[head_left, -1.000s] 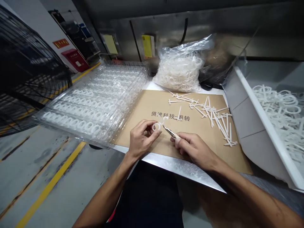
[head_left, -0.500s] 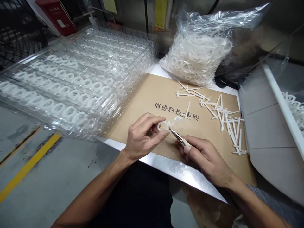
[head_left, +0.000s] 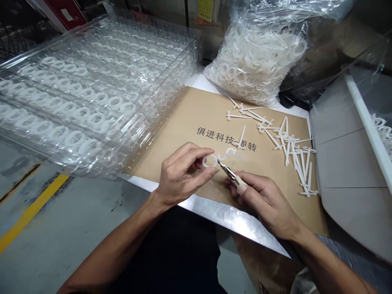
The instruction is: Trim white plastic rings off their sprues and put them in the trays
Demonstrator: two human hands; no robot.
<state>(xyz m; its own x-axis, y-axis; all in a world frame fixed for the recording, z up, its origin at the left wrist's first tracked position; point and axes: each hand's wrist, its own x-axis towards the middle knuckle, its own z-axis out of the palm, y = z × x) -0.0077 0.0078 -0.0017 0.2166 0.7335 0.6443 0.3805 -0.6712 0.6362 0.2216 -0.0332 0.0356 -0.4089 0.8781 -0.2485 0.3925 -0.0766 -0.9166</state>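
While my left hand [head_left: 183,173] pinches a white plastic ring piece [head_left: 209,161] between thumb and fingers, my right hand [head_left: 263,202] grips a small pointed cutter [head_left: 229,173], its tip at the ring, above a cardboard sheet [head_left: 196,110] on the counter [head_left: 220,214], beside clear plastic trays [head_left: 92,94] and loose white plastic strips [head_left: 284,143].

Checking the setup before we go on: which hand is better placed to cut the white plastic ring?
Probably the right hand: it holds small cutters, their tips at the ring, which the left hand is holding.
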